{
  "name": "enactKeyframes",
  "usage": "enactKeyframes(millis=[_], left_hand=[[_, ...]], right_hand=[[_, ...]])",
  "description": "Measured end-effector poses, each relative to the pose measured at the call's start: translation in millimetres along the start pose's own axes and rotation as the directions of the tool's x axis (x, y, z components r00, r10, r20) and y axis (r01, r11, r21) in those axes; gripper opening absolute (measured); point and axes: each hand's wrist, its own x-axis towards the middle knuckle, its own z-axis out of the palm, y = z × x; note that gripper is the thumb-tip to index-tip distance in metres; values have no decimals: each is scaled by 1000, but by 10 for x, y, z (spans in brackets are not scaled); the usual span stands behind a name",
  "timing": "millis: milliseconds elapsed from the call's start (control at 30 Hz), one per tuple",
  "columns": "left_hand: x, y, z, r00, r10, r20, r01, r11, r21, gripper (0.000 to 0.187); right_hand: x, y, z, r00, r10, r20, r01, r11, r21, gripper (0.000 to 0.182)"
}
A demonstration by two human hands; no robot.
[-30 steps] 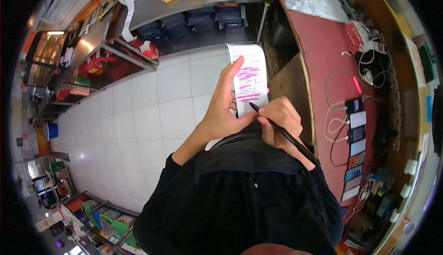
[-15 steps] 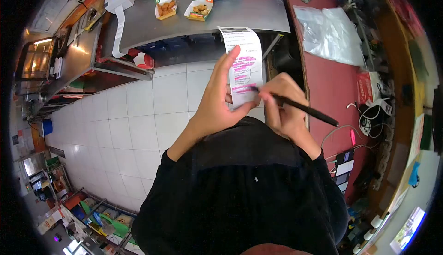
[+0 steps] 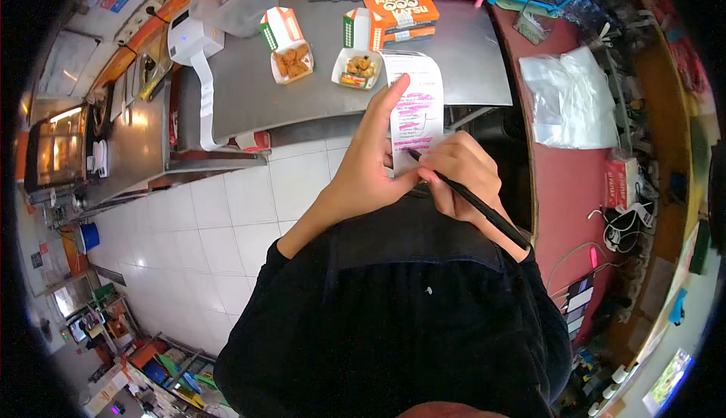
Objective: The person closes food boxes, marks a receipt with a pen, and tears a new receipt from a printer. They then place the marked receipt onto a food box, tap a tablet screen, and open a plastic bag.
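Observation:
My left hand [image 3: 370,161] holds a long paper receipt [image 3: 414,119], thumb laid along its left edge and the other fingers mostly behind it. Pink highlighter strokes cover many of its printed lines, and a dark bracket-like pen mark runs down its right part. In my right hand [image 3: 465,172] is a black pen [image 3: 484,208], its tip touching or just over the receipt's lower lines. Beyond the receipt, two open food boxes stand on the metal table: one with fried pieces [image 3: 293,62], one with round pieces and a small packet [image 3: 358,68].
Stacked orange boxes [image 3: 404,13] stand behind the food boxes on the metal table [image 3: 249,104]. A white printer [image 3: 193,40] trails a paper strip at the left. Clear plastic bags [image 3: 571,100] and cables [image 3: 620,225] lie on the red counter [image 3: 563,183] to the right.
The view has shifted, so the table and its boxes sit lower in the picture. The pen has tilted more steeply, and its tip is slightly lower on the receipt.

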Motion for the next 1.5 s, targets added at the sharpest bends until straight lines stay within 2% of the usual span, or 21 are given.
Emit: enactKeyframes(millis=[100,167,267,333,400,500,567,633,733,767,800,867,967,1067,1100,1167,1300,1367,1400,1433,1500], left_hand=[[214,25,-218,995,-92,28,89,992,86,88],[268,-110,-272,997,-78,30,79,996,-32,88],[453,-169,-328,996,-91,26,92,995,-47,89],[582,-248,-308,997,-69,33,70,997,-39,89],[728,-311,-273,998,-42,48,43,998,-34,89],[948,-378,-209,981,-135,137,165,957,-240,89],[1144,-517,-127,988,-130,85,144,973,-180,93],[1340,-705,-96,992,-95,85,103,990,-100,95],[1635,-1047,-54,970,-206,130,187,972,144,95],[1745,-1307,-41,972,-192,134,173,975,141,95],[1833,-1671,-35,970,-197,140,172,970,172,91],[1991,-2317,54,970,-202,134,173,964,202,89],[2259,-3103,344,962,-212,174,162,952,261,82],[2421,-3617,538,975,-224,3,214,938,272,73],[2456,-3667,571,976,-182,-123,217,874,435,69],[2539,-3739,605,966,-113,-234,233,777,585,65],[2576,-3453,674,889,-309,-337,457,568,684,56],[2561,-3476,655,889,-307,-341,452,463,762,54],[2553,-3528,643,905,-262,-334,420,436,796,53],[2546,-3595,633,913,-214,-348,408,440,800,53],[2520,-3425,567,923,-225,-313,385,548,743,53]], right_hand=[[152,232,20,997,67,23,-67,998,-16,17],[122,303,-37,981,189,-37,-191,979,-71,14],[199,472,-58,989,106,-104,-107,994,-3,12],[264,536,-78,984,170,45,-170,985,-8,12],[276,683,-112,978,207,-31,-208,976,-59,11],[294,903,-288,957,288,-15,-288,955,-69,7],[242,1069,-529,897,439,-53,-440,878,-186,6],[162,1374,-876,904,341,-260,-421,818,-393,6],[-85,1822,-1533,619,692,-371,-758,403,-514,14],[-139,1986,-1721,495,772,-398,-793,214,-570,17],[-158,2126,-1858,502,766,-403,-790,216,-574,17],[-181,2392,-2088,347,824,-449,-787,-5,-617,19],[-238,2868,-2420,456,808,-373,-717,85,-692,19],[-69,3223,-2552,644,734,-217,-648,372,-664,14],[9,3314,-2535,698,696,-168,-629,484,-608,13],[110,3408,-2442,618,780,-93,-677,469,-567,17],[-127,3647,-2014,620,783,-51,-729,550,-406,17],[-492,3857,-1572,697,693,-184,-704,613,-358,20],[-628,3885,-1372,689,705,-167,-689,565,-454,22],[-904,4052,-1185,797,592,-120,-546,620,-564,25],[-1329,4238,-905,759,651,30,-432,537,-725,28]])
